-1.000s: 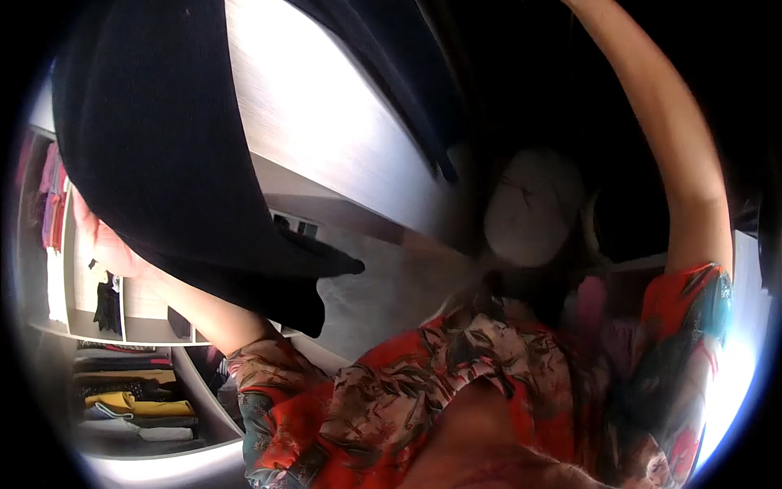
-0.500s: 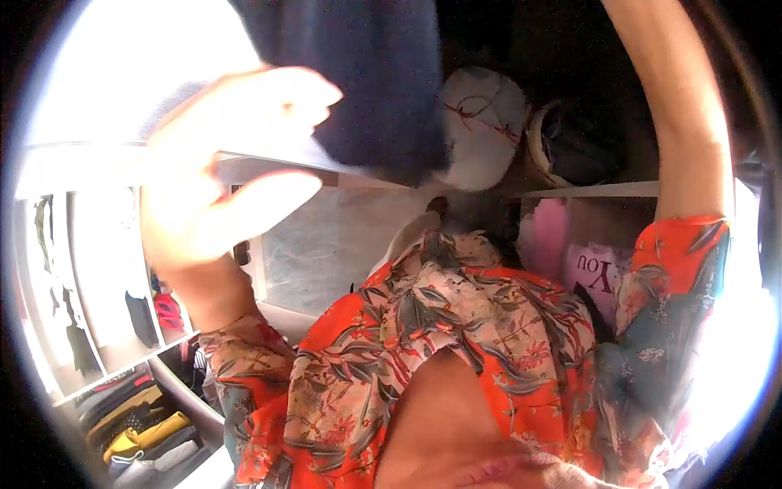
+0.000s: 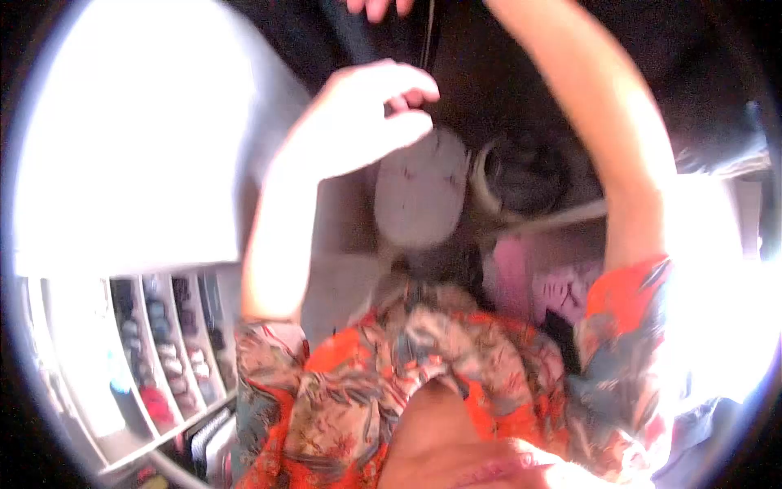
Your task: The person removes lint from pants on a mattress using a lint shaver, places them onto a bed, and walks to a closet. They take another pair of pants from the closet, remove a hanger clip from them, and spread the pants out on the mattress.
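Note:
My left hand is raised in the middle of the view, overexposed. Its fingers curve towards the thumb, with a gap between them and nothing visible inside. Only the fingertips of my right hand show at the top edge; the rest is out of frame, so its grip is hidden. Dark blue cloth hangs just below those fingertips, behind my left hand. A thin pale vertical line runs beside it.
On the right is a shelf with a pale rounded item and a light-rimmed round container nearby. Pink items sit underneath. At left, a bright white panel stands above a compartment rack with several small folded items.
The view has shifted. My left hand has moved right and up in the view, its thumb closer to its fingers. Fingertips of my right hand have come into view at the top.

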Demonstrator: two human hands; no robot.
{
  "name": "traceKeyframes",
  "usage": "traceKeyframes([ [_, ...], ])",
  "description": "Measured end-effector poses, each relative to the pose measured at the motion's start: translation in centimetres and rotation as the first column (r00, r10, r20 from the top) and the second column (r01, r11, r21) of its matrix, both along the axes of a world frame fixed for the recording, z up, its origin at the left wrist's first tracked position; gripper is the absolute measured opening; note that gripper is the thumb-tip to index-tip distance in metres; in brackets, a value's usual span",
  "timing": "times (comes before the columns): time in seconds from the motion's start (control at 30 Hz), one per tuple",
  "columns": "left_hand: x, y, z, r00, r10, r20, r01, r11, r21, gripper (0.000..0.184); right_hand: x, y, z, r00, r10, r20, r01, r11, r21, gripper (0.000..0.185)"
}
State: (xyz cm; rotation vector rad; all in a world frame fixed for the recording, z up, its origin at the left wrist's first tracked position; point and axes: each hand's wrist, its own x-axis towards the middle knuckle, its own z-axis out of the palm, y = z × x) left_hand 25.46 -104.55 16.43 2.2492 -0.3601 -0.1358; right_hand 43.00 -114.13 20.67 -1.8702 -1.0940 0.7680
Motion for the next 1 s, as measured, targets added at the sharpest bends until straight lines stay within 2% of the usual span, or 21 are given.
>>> traceKeyframes([
  [0.1,1.1,-3.3,7.7,0.989,-0.104,0.108,0.106,0.994,-0.012,0.033,-1.7,-2.4,8.4,0.994,0.1,0.05,-0.087,0.971,-0.224,0.034],
  [0.17,2.6,-4.5,9.3,0.964,-0.145,0.222,0.124,0.986,0.108,0.034,-3.1,-3.8,11.9,0.979,0.003,0.203,0.05,0.966,-0.252,0.034],
  [0.23,4.7,-5.2,8.5,0.944,-0.091,0.316,0.04,0.986,0.163,0.035,-3.2,-4.2,12.9,0.967,-0.091,0.238,0.155,0.951,-0.268,0.031],
  [0.3,7.0,-5.2,10.6,0.88,-0.11,0.463,0.013,0.978,0.207,0.03,-2.0,-3.4,15.6,0.919,-0.191,0.345,0.288,0.923,-0.255,0.028],
  [0.33,8.6,-4.7,11.1,0.804,-0.165,0.571,0.023,0.969,0.248,0.029,-1.2,-3.8,17.6,0.905,-0.273,0.326,0.356,0.905,-0.231,0.027],
  [0.37,9.5,-4.2,11.3,0.799,-0.137,0.586,-0.081,0.94,0.33,0.028,-0.9,-4.8,18.8,0.89,-0.346,0.295,0.413,0.888,-0.204,0.025],
  [0.4,11.0,-3.4,11.1,0.882,-0.061,0.468,-0.117,0.932,0.343,0.032,-0.2,-6.5,18.6,0.836,-0.479,0.267,0.519,0.849,-0.103,0.026],
  [0.43,12.2,-2.3,9.6,0.853,0.038,0.521,-0.251,0.905,0.344,0.039,0.1,-8.2,18.3,0.768,-0.6,0.224,0.617,0.787,-0.005,0.027],
  [0.47,12.9,-1.1,8.9,0.874,0.196,0.444,-0.371,0.86,0.35,0.045,-1.5,-9.3,18.9,0.692,-0.686,0.227,0.688,0.721,0.081,0.028],
  [0.5,13.6,0.4,7.6,0.796,0.293,0.53,-0.51,0.796,0.326,0.048,-3.3,-10.3,19.8,0.607,-0.764,0.218,0.749,0.642,0.165,0.029],
  [0.6,13.1,3.8,8.0,0.708,0.427,0.563,-0.621,0.756,0.208,0.045,-4.8,-12.3,20.6,0.616,-0.779,0.117,0.736,0.622,0.267,0.031],
  [0.7,12.5,5.9,8.1,0.656,0.516,0.551,-0.667,0.738,0.104,0.04,-5.9,-13.2,21.0,0.553,-0.712,0.432,0.644,0.695,0.321,0.027],
  [0.8,12.3,7.5,7.3,0.601,0.552,0.578,-0.708,0.704,0.064,0.038,-7.8,-14.7,21.1,0.482,-0.679,0.553,0.533,0.729,0.43,0.023],
  [0.9,11.7,7.6,7.4,0.638,0.547,0.542,-0.676,0.735,0.054,0.037,-6.8,-15.9,20.9,0.514,-0.738,0.437,0.593,0.674,0.44,0.019],
  [0.93,11.4,7.3,7.6,0.627,0.532,0.569,-0.666,0.745,0.036,0.035,-7.2,-16.5,20.5,0.537,-0.712,0.452,0.547,0.702,0.456,0.019],
  [1.0,10.6,6.5,8.1,0.676,0.549,0.492,-0.613,0.789,-0.038,0.032,-7.6,-16.1,20.5,0.548,-0.71,0.442,0.57,0.704,0.423,0.019],
])
